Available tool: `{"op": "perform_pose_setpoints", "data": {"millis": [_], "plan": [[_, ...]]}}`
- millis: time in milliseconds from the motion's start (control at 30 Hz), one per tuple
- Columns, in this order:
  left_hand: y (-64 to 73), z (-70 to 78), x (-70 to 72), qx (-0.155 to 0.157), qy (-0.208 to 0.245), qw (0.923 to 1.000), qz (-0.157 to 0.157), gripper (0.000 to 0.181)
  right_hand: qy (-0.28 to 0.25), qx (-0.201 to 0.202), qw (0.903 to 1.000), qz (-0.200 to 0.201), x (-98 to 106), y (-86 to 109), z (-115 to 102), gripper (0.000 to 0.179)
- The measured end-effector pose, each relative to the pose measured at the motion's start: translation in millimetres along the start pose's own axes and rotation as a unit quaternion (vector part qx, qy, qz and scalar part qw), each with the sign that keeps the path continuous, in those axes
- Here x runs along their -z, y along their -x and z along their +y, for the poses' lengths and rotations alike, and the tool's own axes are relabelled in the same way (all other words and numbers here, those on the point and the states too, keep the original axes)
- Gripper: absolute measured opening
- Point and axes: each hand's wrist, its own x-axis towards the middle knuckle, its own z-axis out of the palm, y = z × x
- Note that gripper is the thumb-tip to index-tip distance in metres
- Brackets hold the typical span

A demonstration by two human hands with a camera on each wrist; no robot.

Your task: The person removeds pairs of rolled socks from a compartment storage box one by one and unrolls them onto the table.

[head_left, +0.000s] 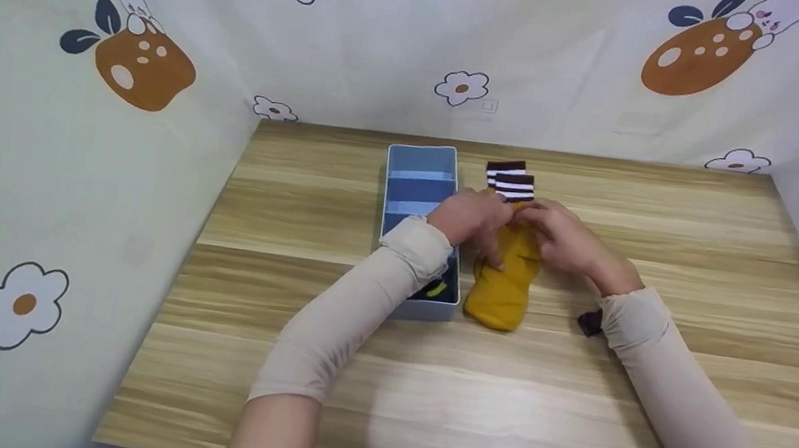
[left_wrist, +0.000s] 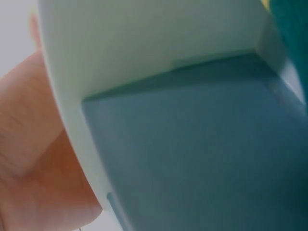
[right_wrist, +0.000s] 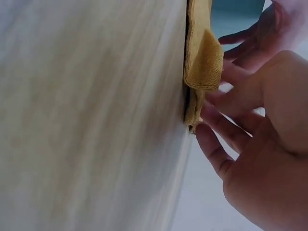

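Both left hand (head_left: 473, 218) and right hand (head_left: 567, 240) touch yellow socks (head_left: 502, 294).

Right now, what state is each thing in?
Yellow socks: laid lengthwise, overlapping, striped cuffs staggered.
Blue box: open, upright; far compartment empty.
Dark item with yellow-green mark: inside the box's near end.
Dark object: on the table, partly hidden by the right sleeve.
Left hand: over the socks, fingers apart.
Right hand: at the socks' right edge; grip unclear.
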Motion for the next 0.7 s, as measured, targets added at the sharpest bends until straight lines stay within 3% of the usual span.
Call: {"op": "perform_pose_setpoints", "data": {"millis": [533,700], "plan": [[-0.1,0.3,-1.5,0.01,0.003,0.9998,0.016,0.084,0.056,-0.05,0.9972,-0.003,9,8.2,2,0.032],[0.3,1.6,-2.4,0.01,-0.01,0.9988,0.047,0.071,0.076,-0.092,0.9928,0.0,13,11.5,3,0.031]]}}
